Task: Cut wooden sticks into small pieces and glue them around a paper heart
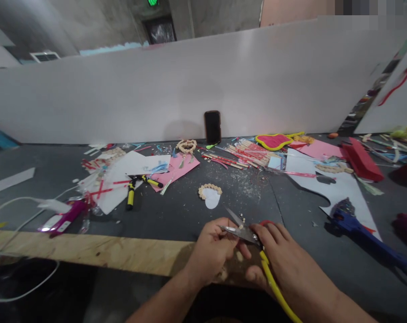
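Observation:
My right hand [287, 258] is closed around the scissors [246, 234], whose blades point left and are spread apart. A bit of red handle shows by the fingers, and a long yellow strip [273, 285] runs down from near the pivot. Fingers pinched, my left hand [210, 249] is right at the blades; what it holds is too small and covered to name. Tiny pale crumbs lie around the blade tips. Just beyond, a white paper heart [212, 199] lies on the dark table [176, 215], edged along its top and left with small tan pieces.
A blue glue gun [365, 235] lies at right on white paper. Pliers with yellow-black handles [131, 195] and a magenta glue gun [67, 217] with white cord are at left. Red-and-tan sticks [247, 152] and a phone [212, 126] stand toward the white partition [132, 98].

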Available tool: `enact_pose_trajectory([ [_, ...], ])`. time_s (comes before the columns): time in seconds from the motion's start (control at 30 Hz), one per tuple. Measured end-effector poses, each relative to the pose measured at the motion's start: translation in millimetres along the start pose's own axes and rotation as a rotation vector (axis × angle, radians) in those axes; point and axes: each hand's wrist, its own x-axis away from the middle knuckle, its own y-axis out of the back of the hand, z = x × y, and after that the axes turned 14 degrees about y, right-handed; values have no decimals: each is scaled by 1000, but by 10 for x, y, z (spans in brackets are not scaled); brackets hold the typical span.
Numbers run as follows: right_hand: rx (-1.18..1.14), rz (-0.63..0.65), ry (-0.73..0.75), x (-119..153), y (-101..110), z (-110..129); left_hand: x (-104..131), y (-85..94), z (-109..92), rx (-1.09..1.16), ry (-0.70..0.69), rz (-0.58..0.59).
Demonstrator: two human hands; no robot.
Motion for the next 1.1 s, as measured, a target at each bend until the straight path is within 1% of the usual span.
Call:
enact_pose_trajectory([
  [0.07, 19, -11, 22, 22, -41, 7, -2, 48, -15, 42, 87, 111],
  [0.13, 20, 9, 16, 43, -87, 17, -14, 92, -28, 38, 164, 211],
  [0.17, 20, 21, 7, 51, -107, 22, -21, 105, -34, 31, 190, 239],
  [0.2, 22, 33, -1, 56, -125, 25, -28, 111, -39, 26, 202, 242],
  [0.23, 31, 44, -8, 57, -140, 26, -36, 108, -40, 21, 199, 220],
  [0.3, 62, 65, -20, 44, -158, 17, -53, 81, -30, -8, 147, 126],
  [0.47, 99, 96, -36, -28, -146, -33, -98, -17, 71, -120, -106, -142],
  [0.57, 53, 102, -54, -64, -111, -31, -102, -43, 129, -173, -192, -235],
  [0.77, -176, 118, -159, -123, -43, 53, -63, -56, 140, -239, -215, -285],
  [0.87, -203, 164, -193, -121, 9, 43, -44, -65, 112, -258, -186, -253],
  [0.93, -160, 177, -188, -97, 49, -22, -25, -50, 75, -259, -138, -204],
  [1.0, -92, 157, -218, -66, 79, -139, 3, 4, 19, -295, -85, -172],
  [1.07, -13, 125, -279, -40, 85, -289, 31, 105, -52, -361, -57, -179],
  [1.1, 31, 113, -303, -34, 78, -368, 40, 173, -90, -395, -67, -203],
])
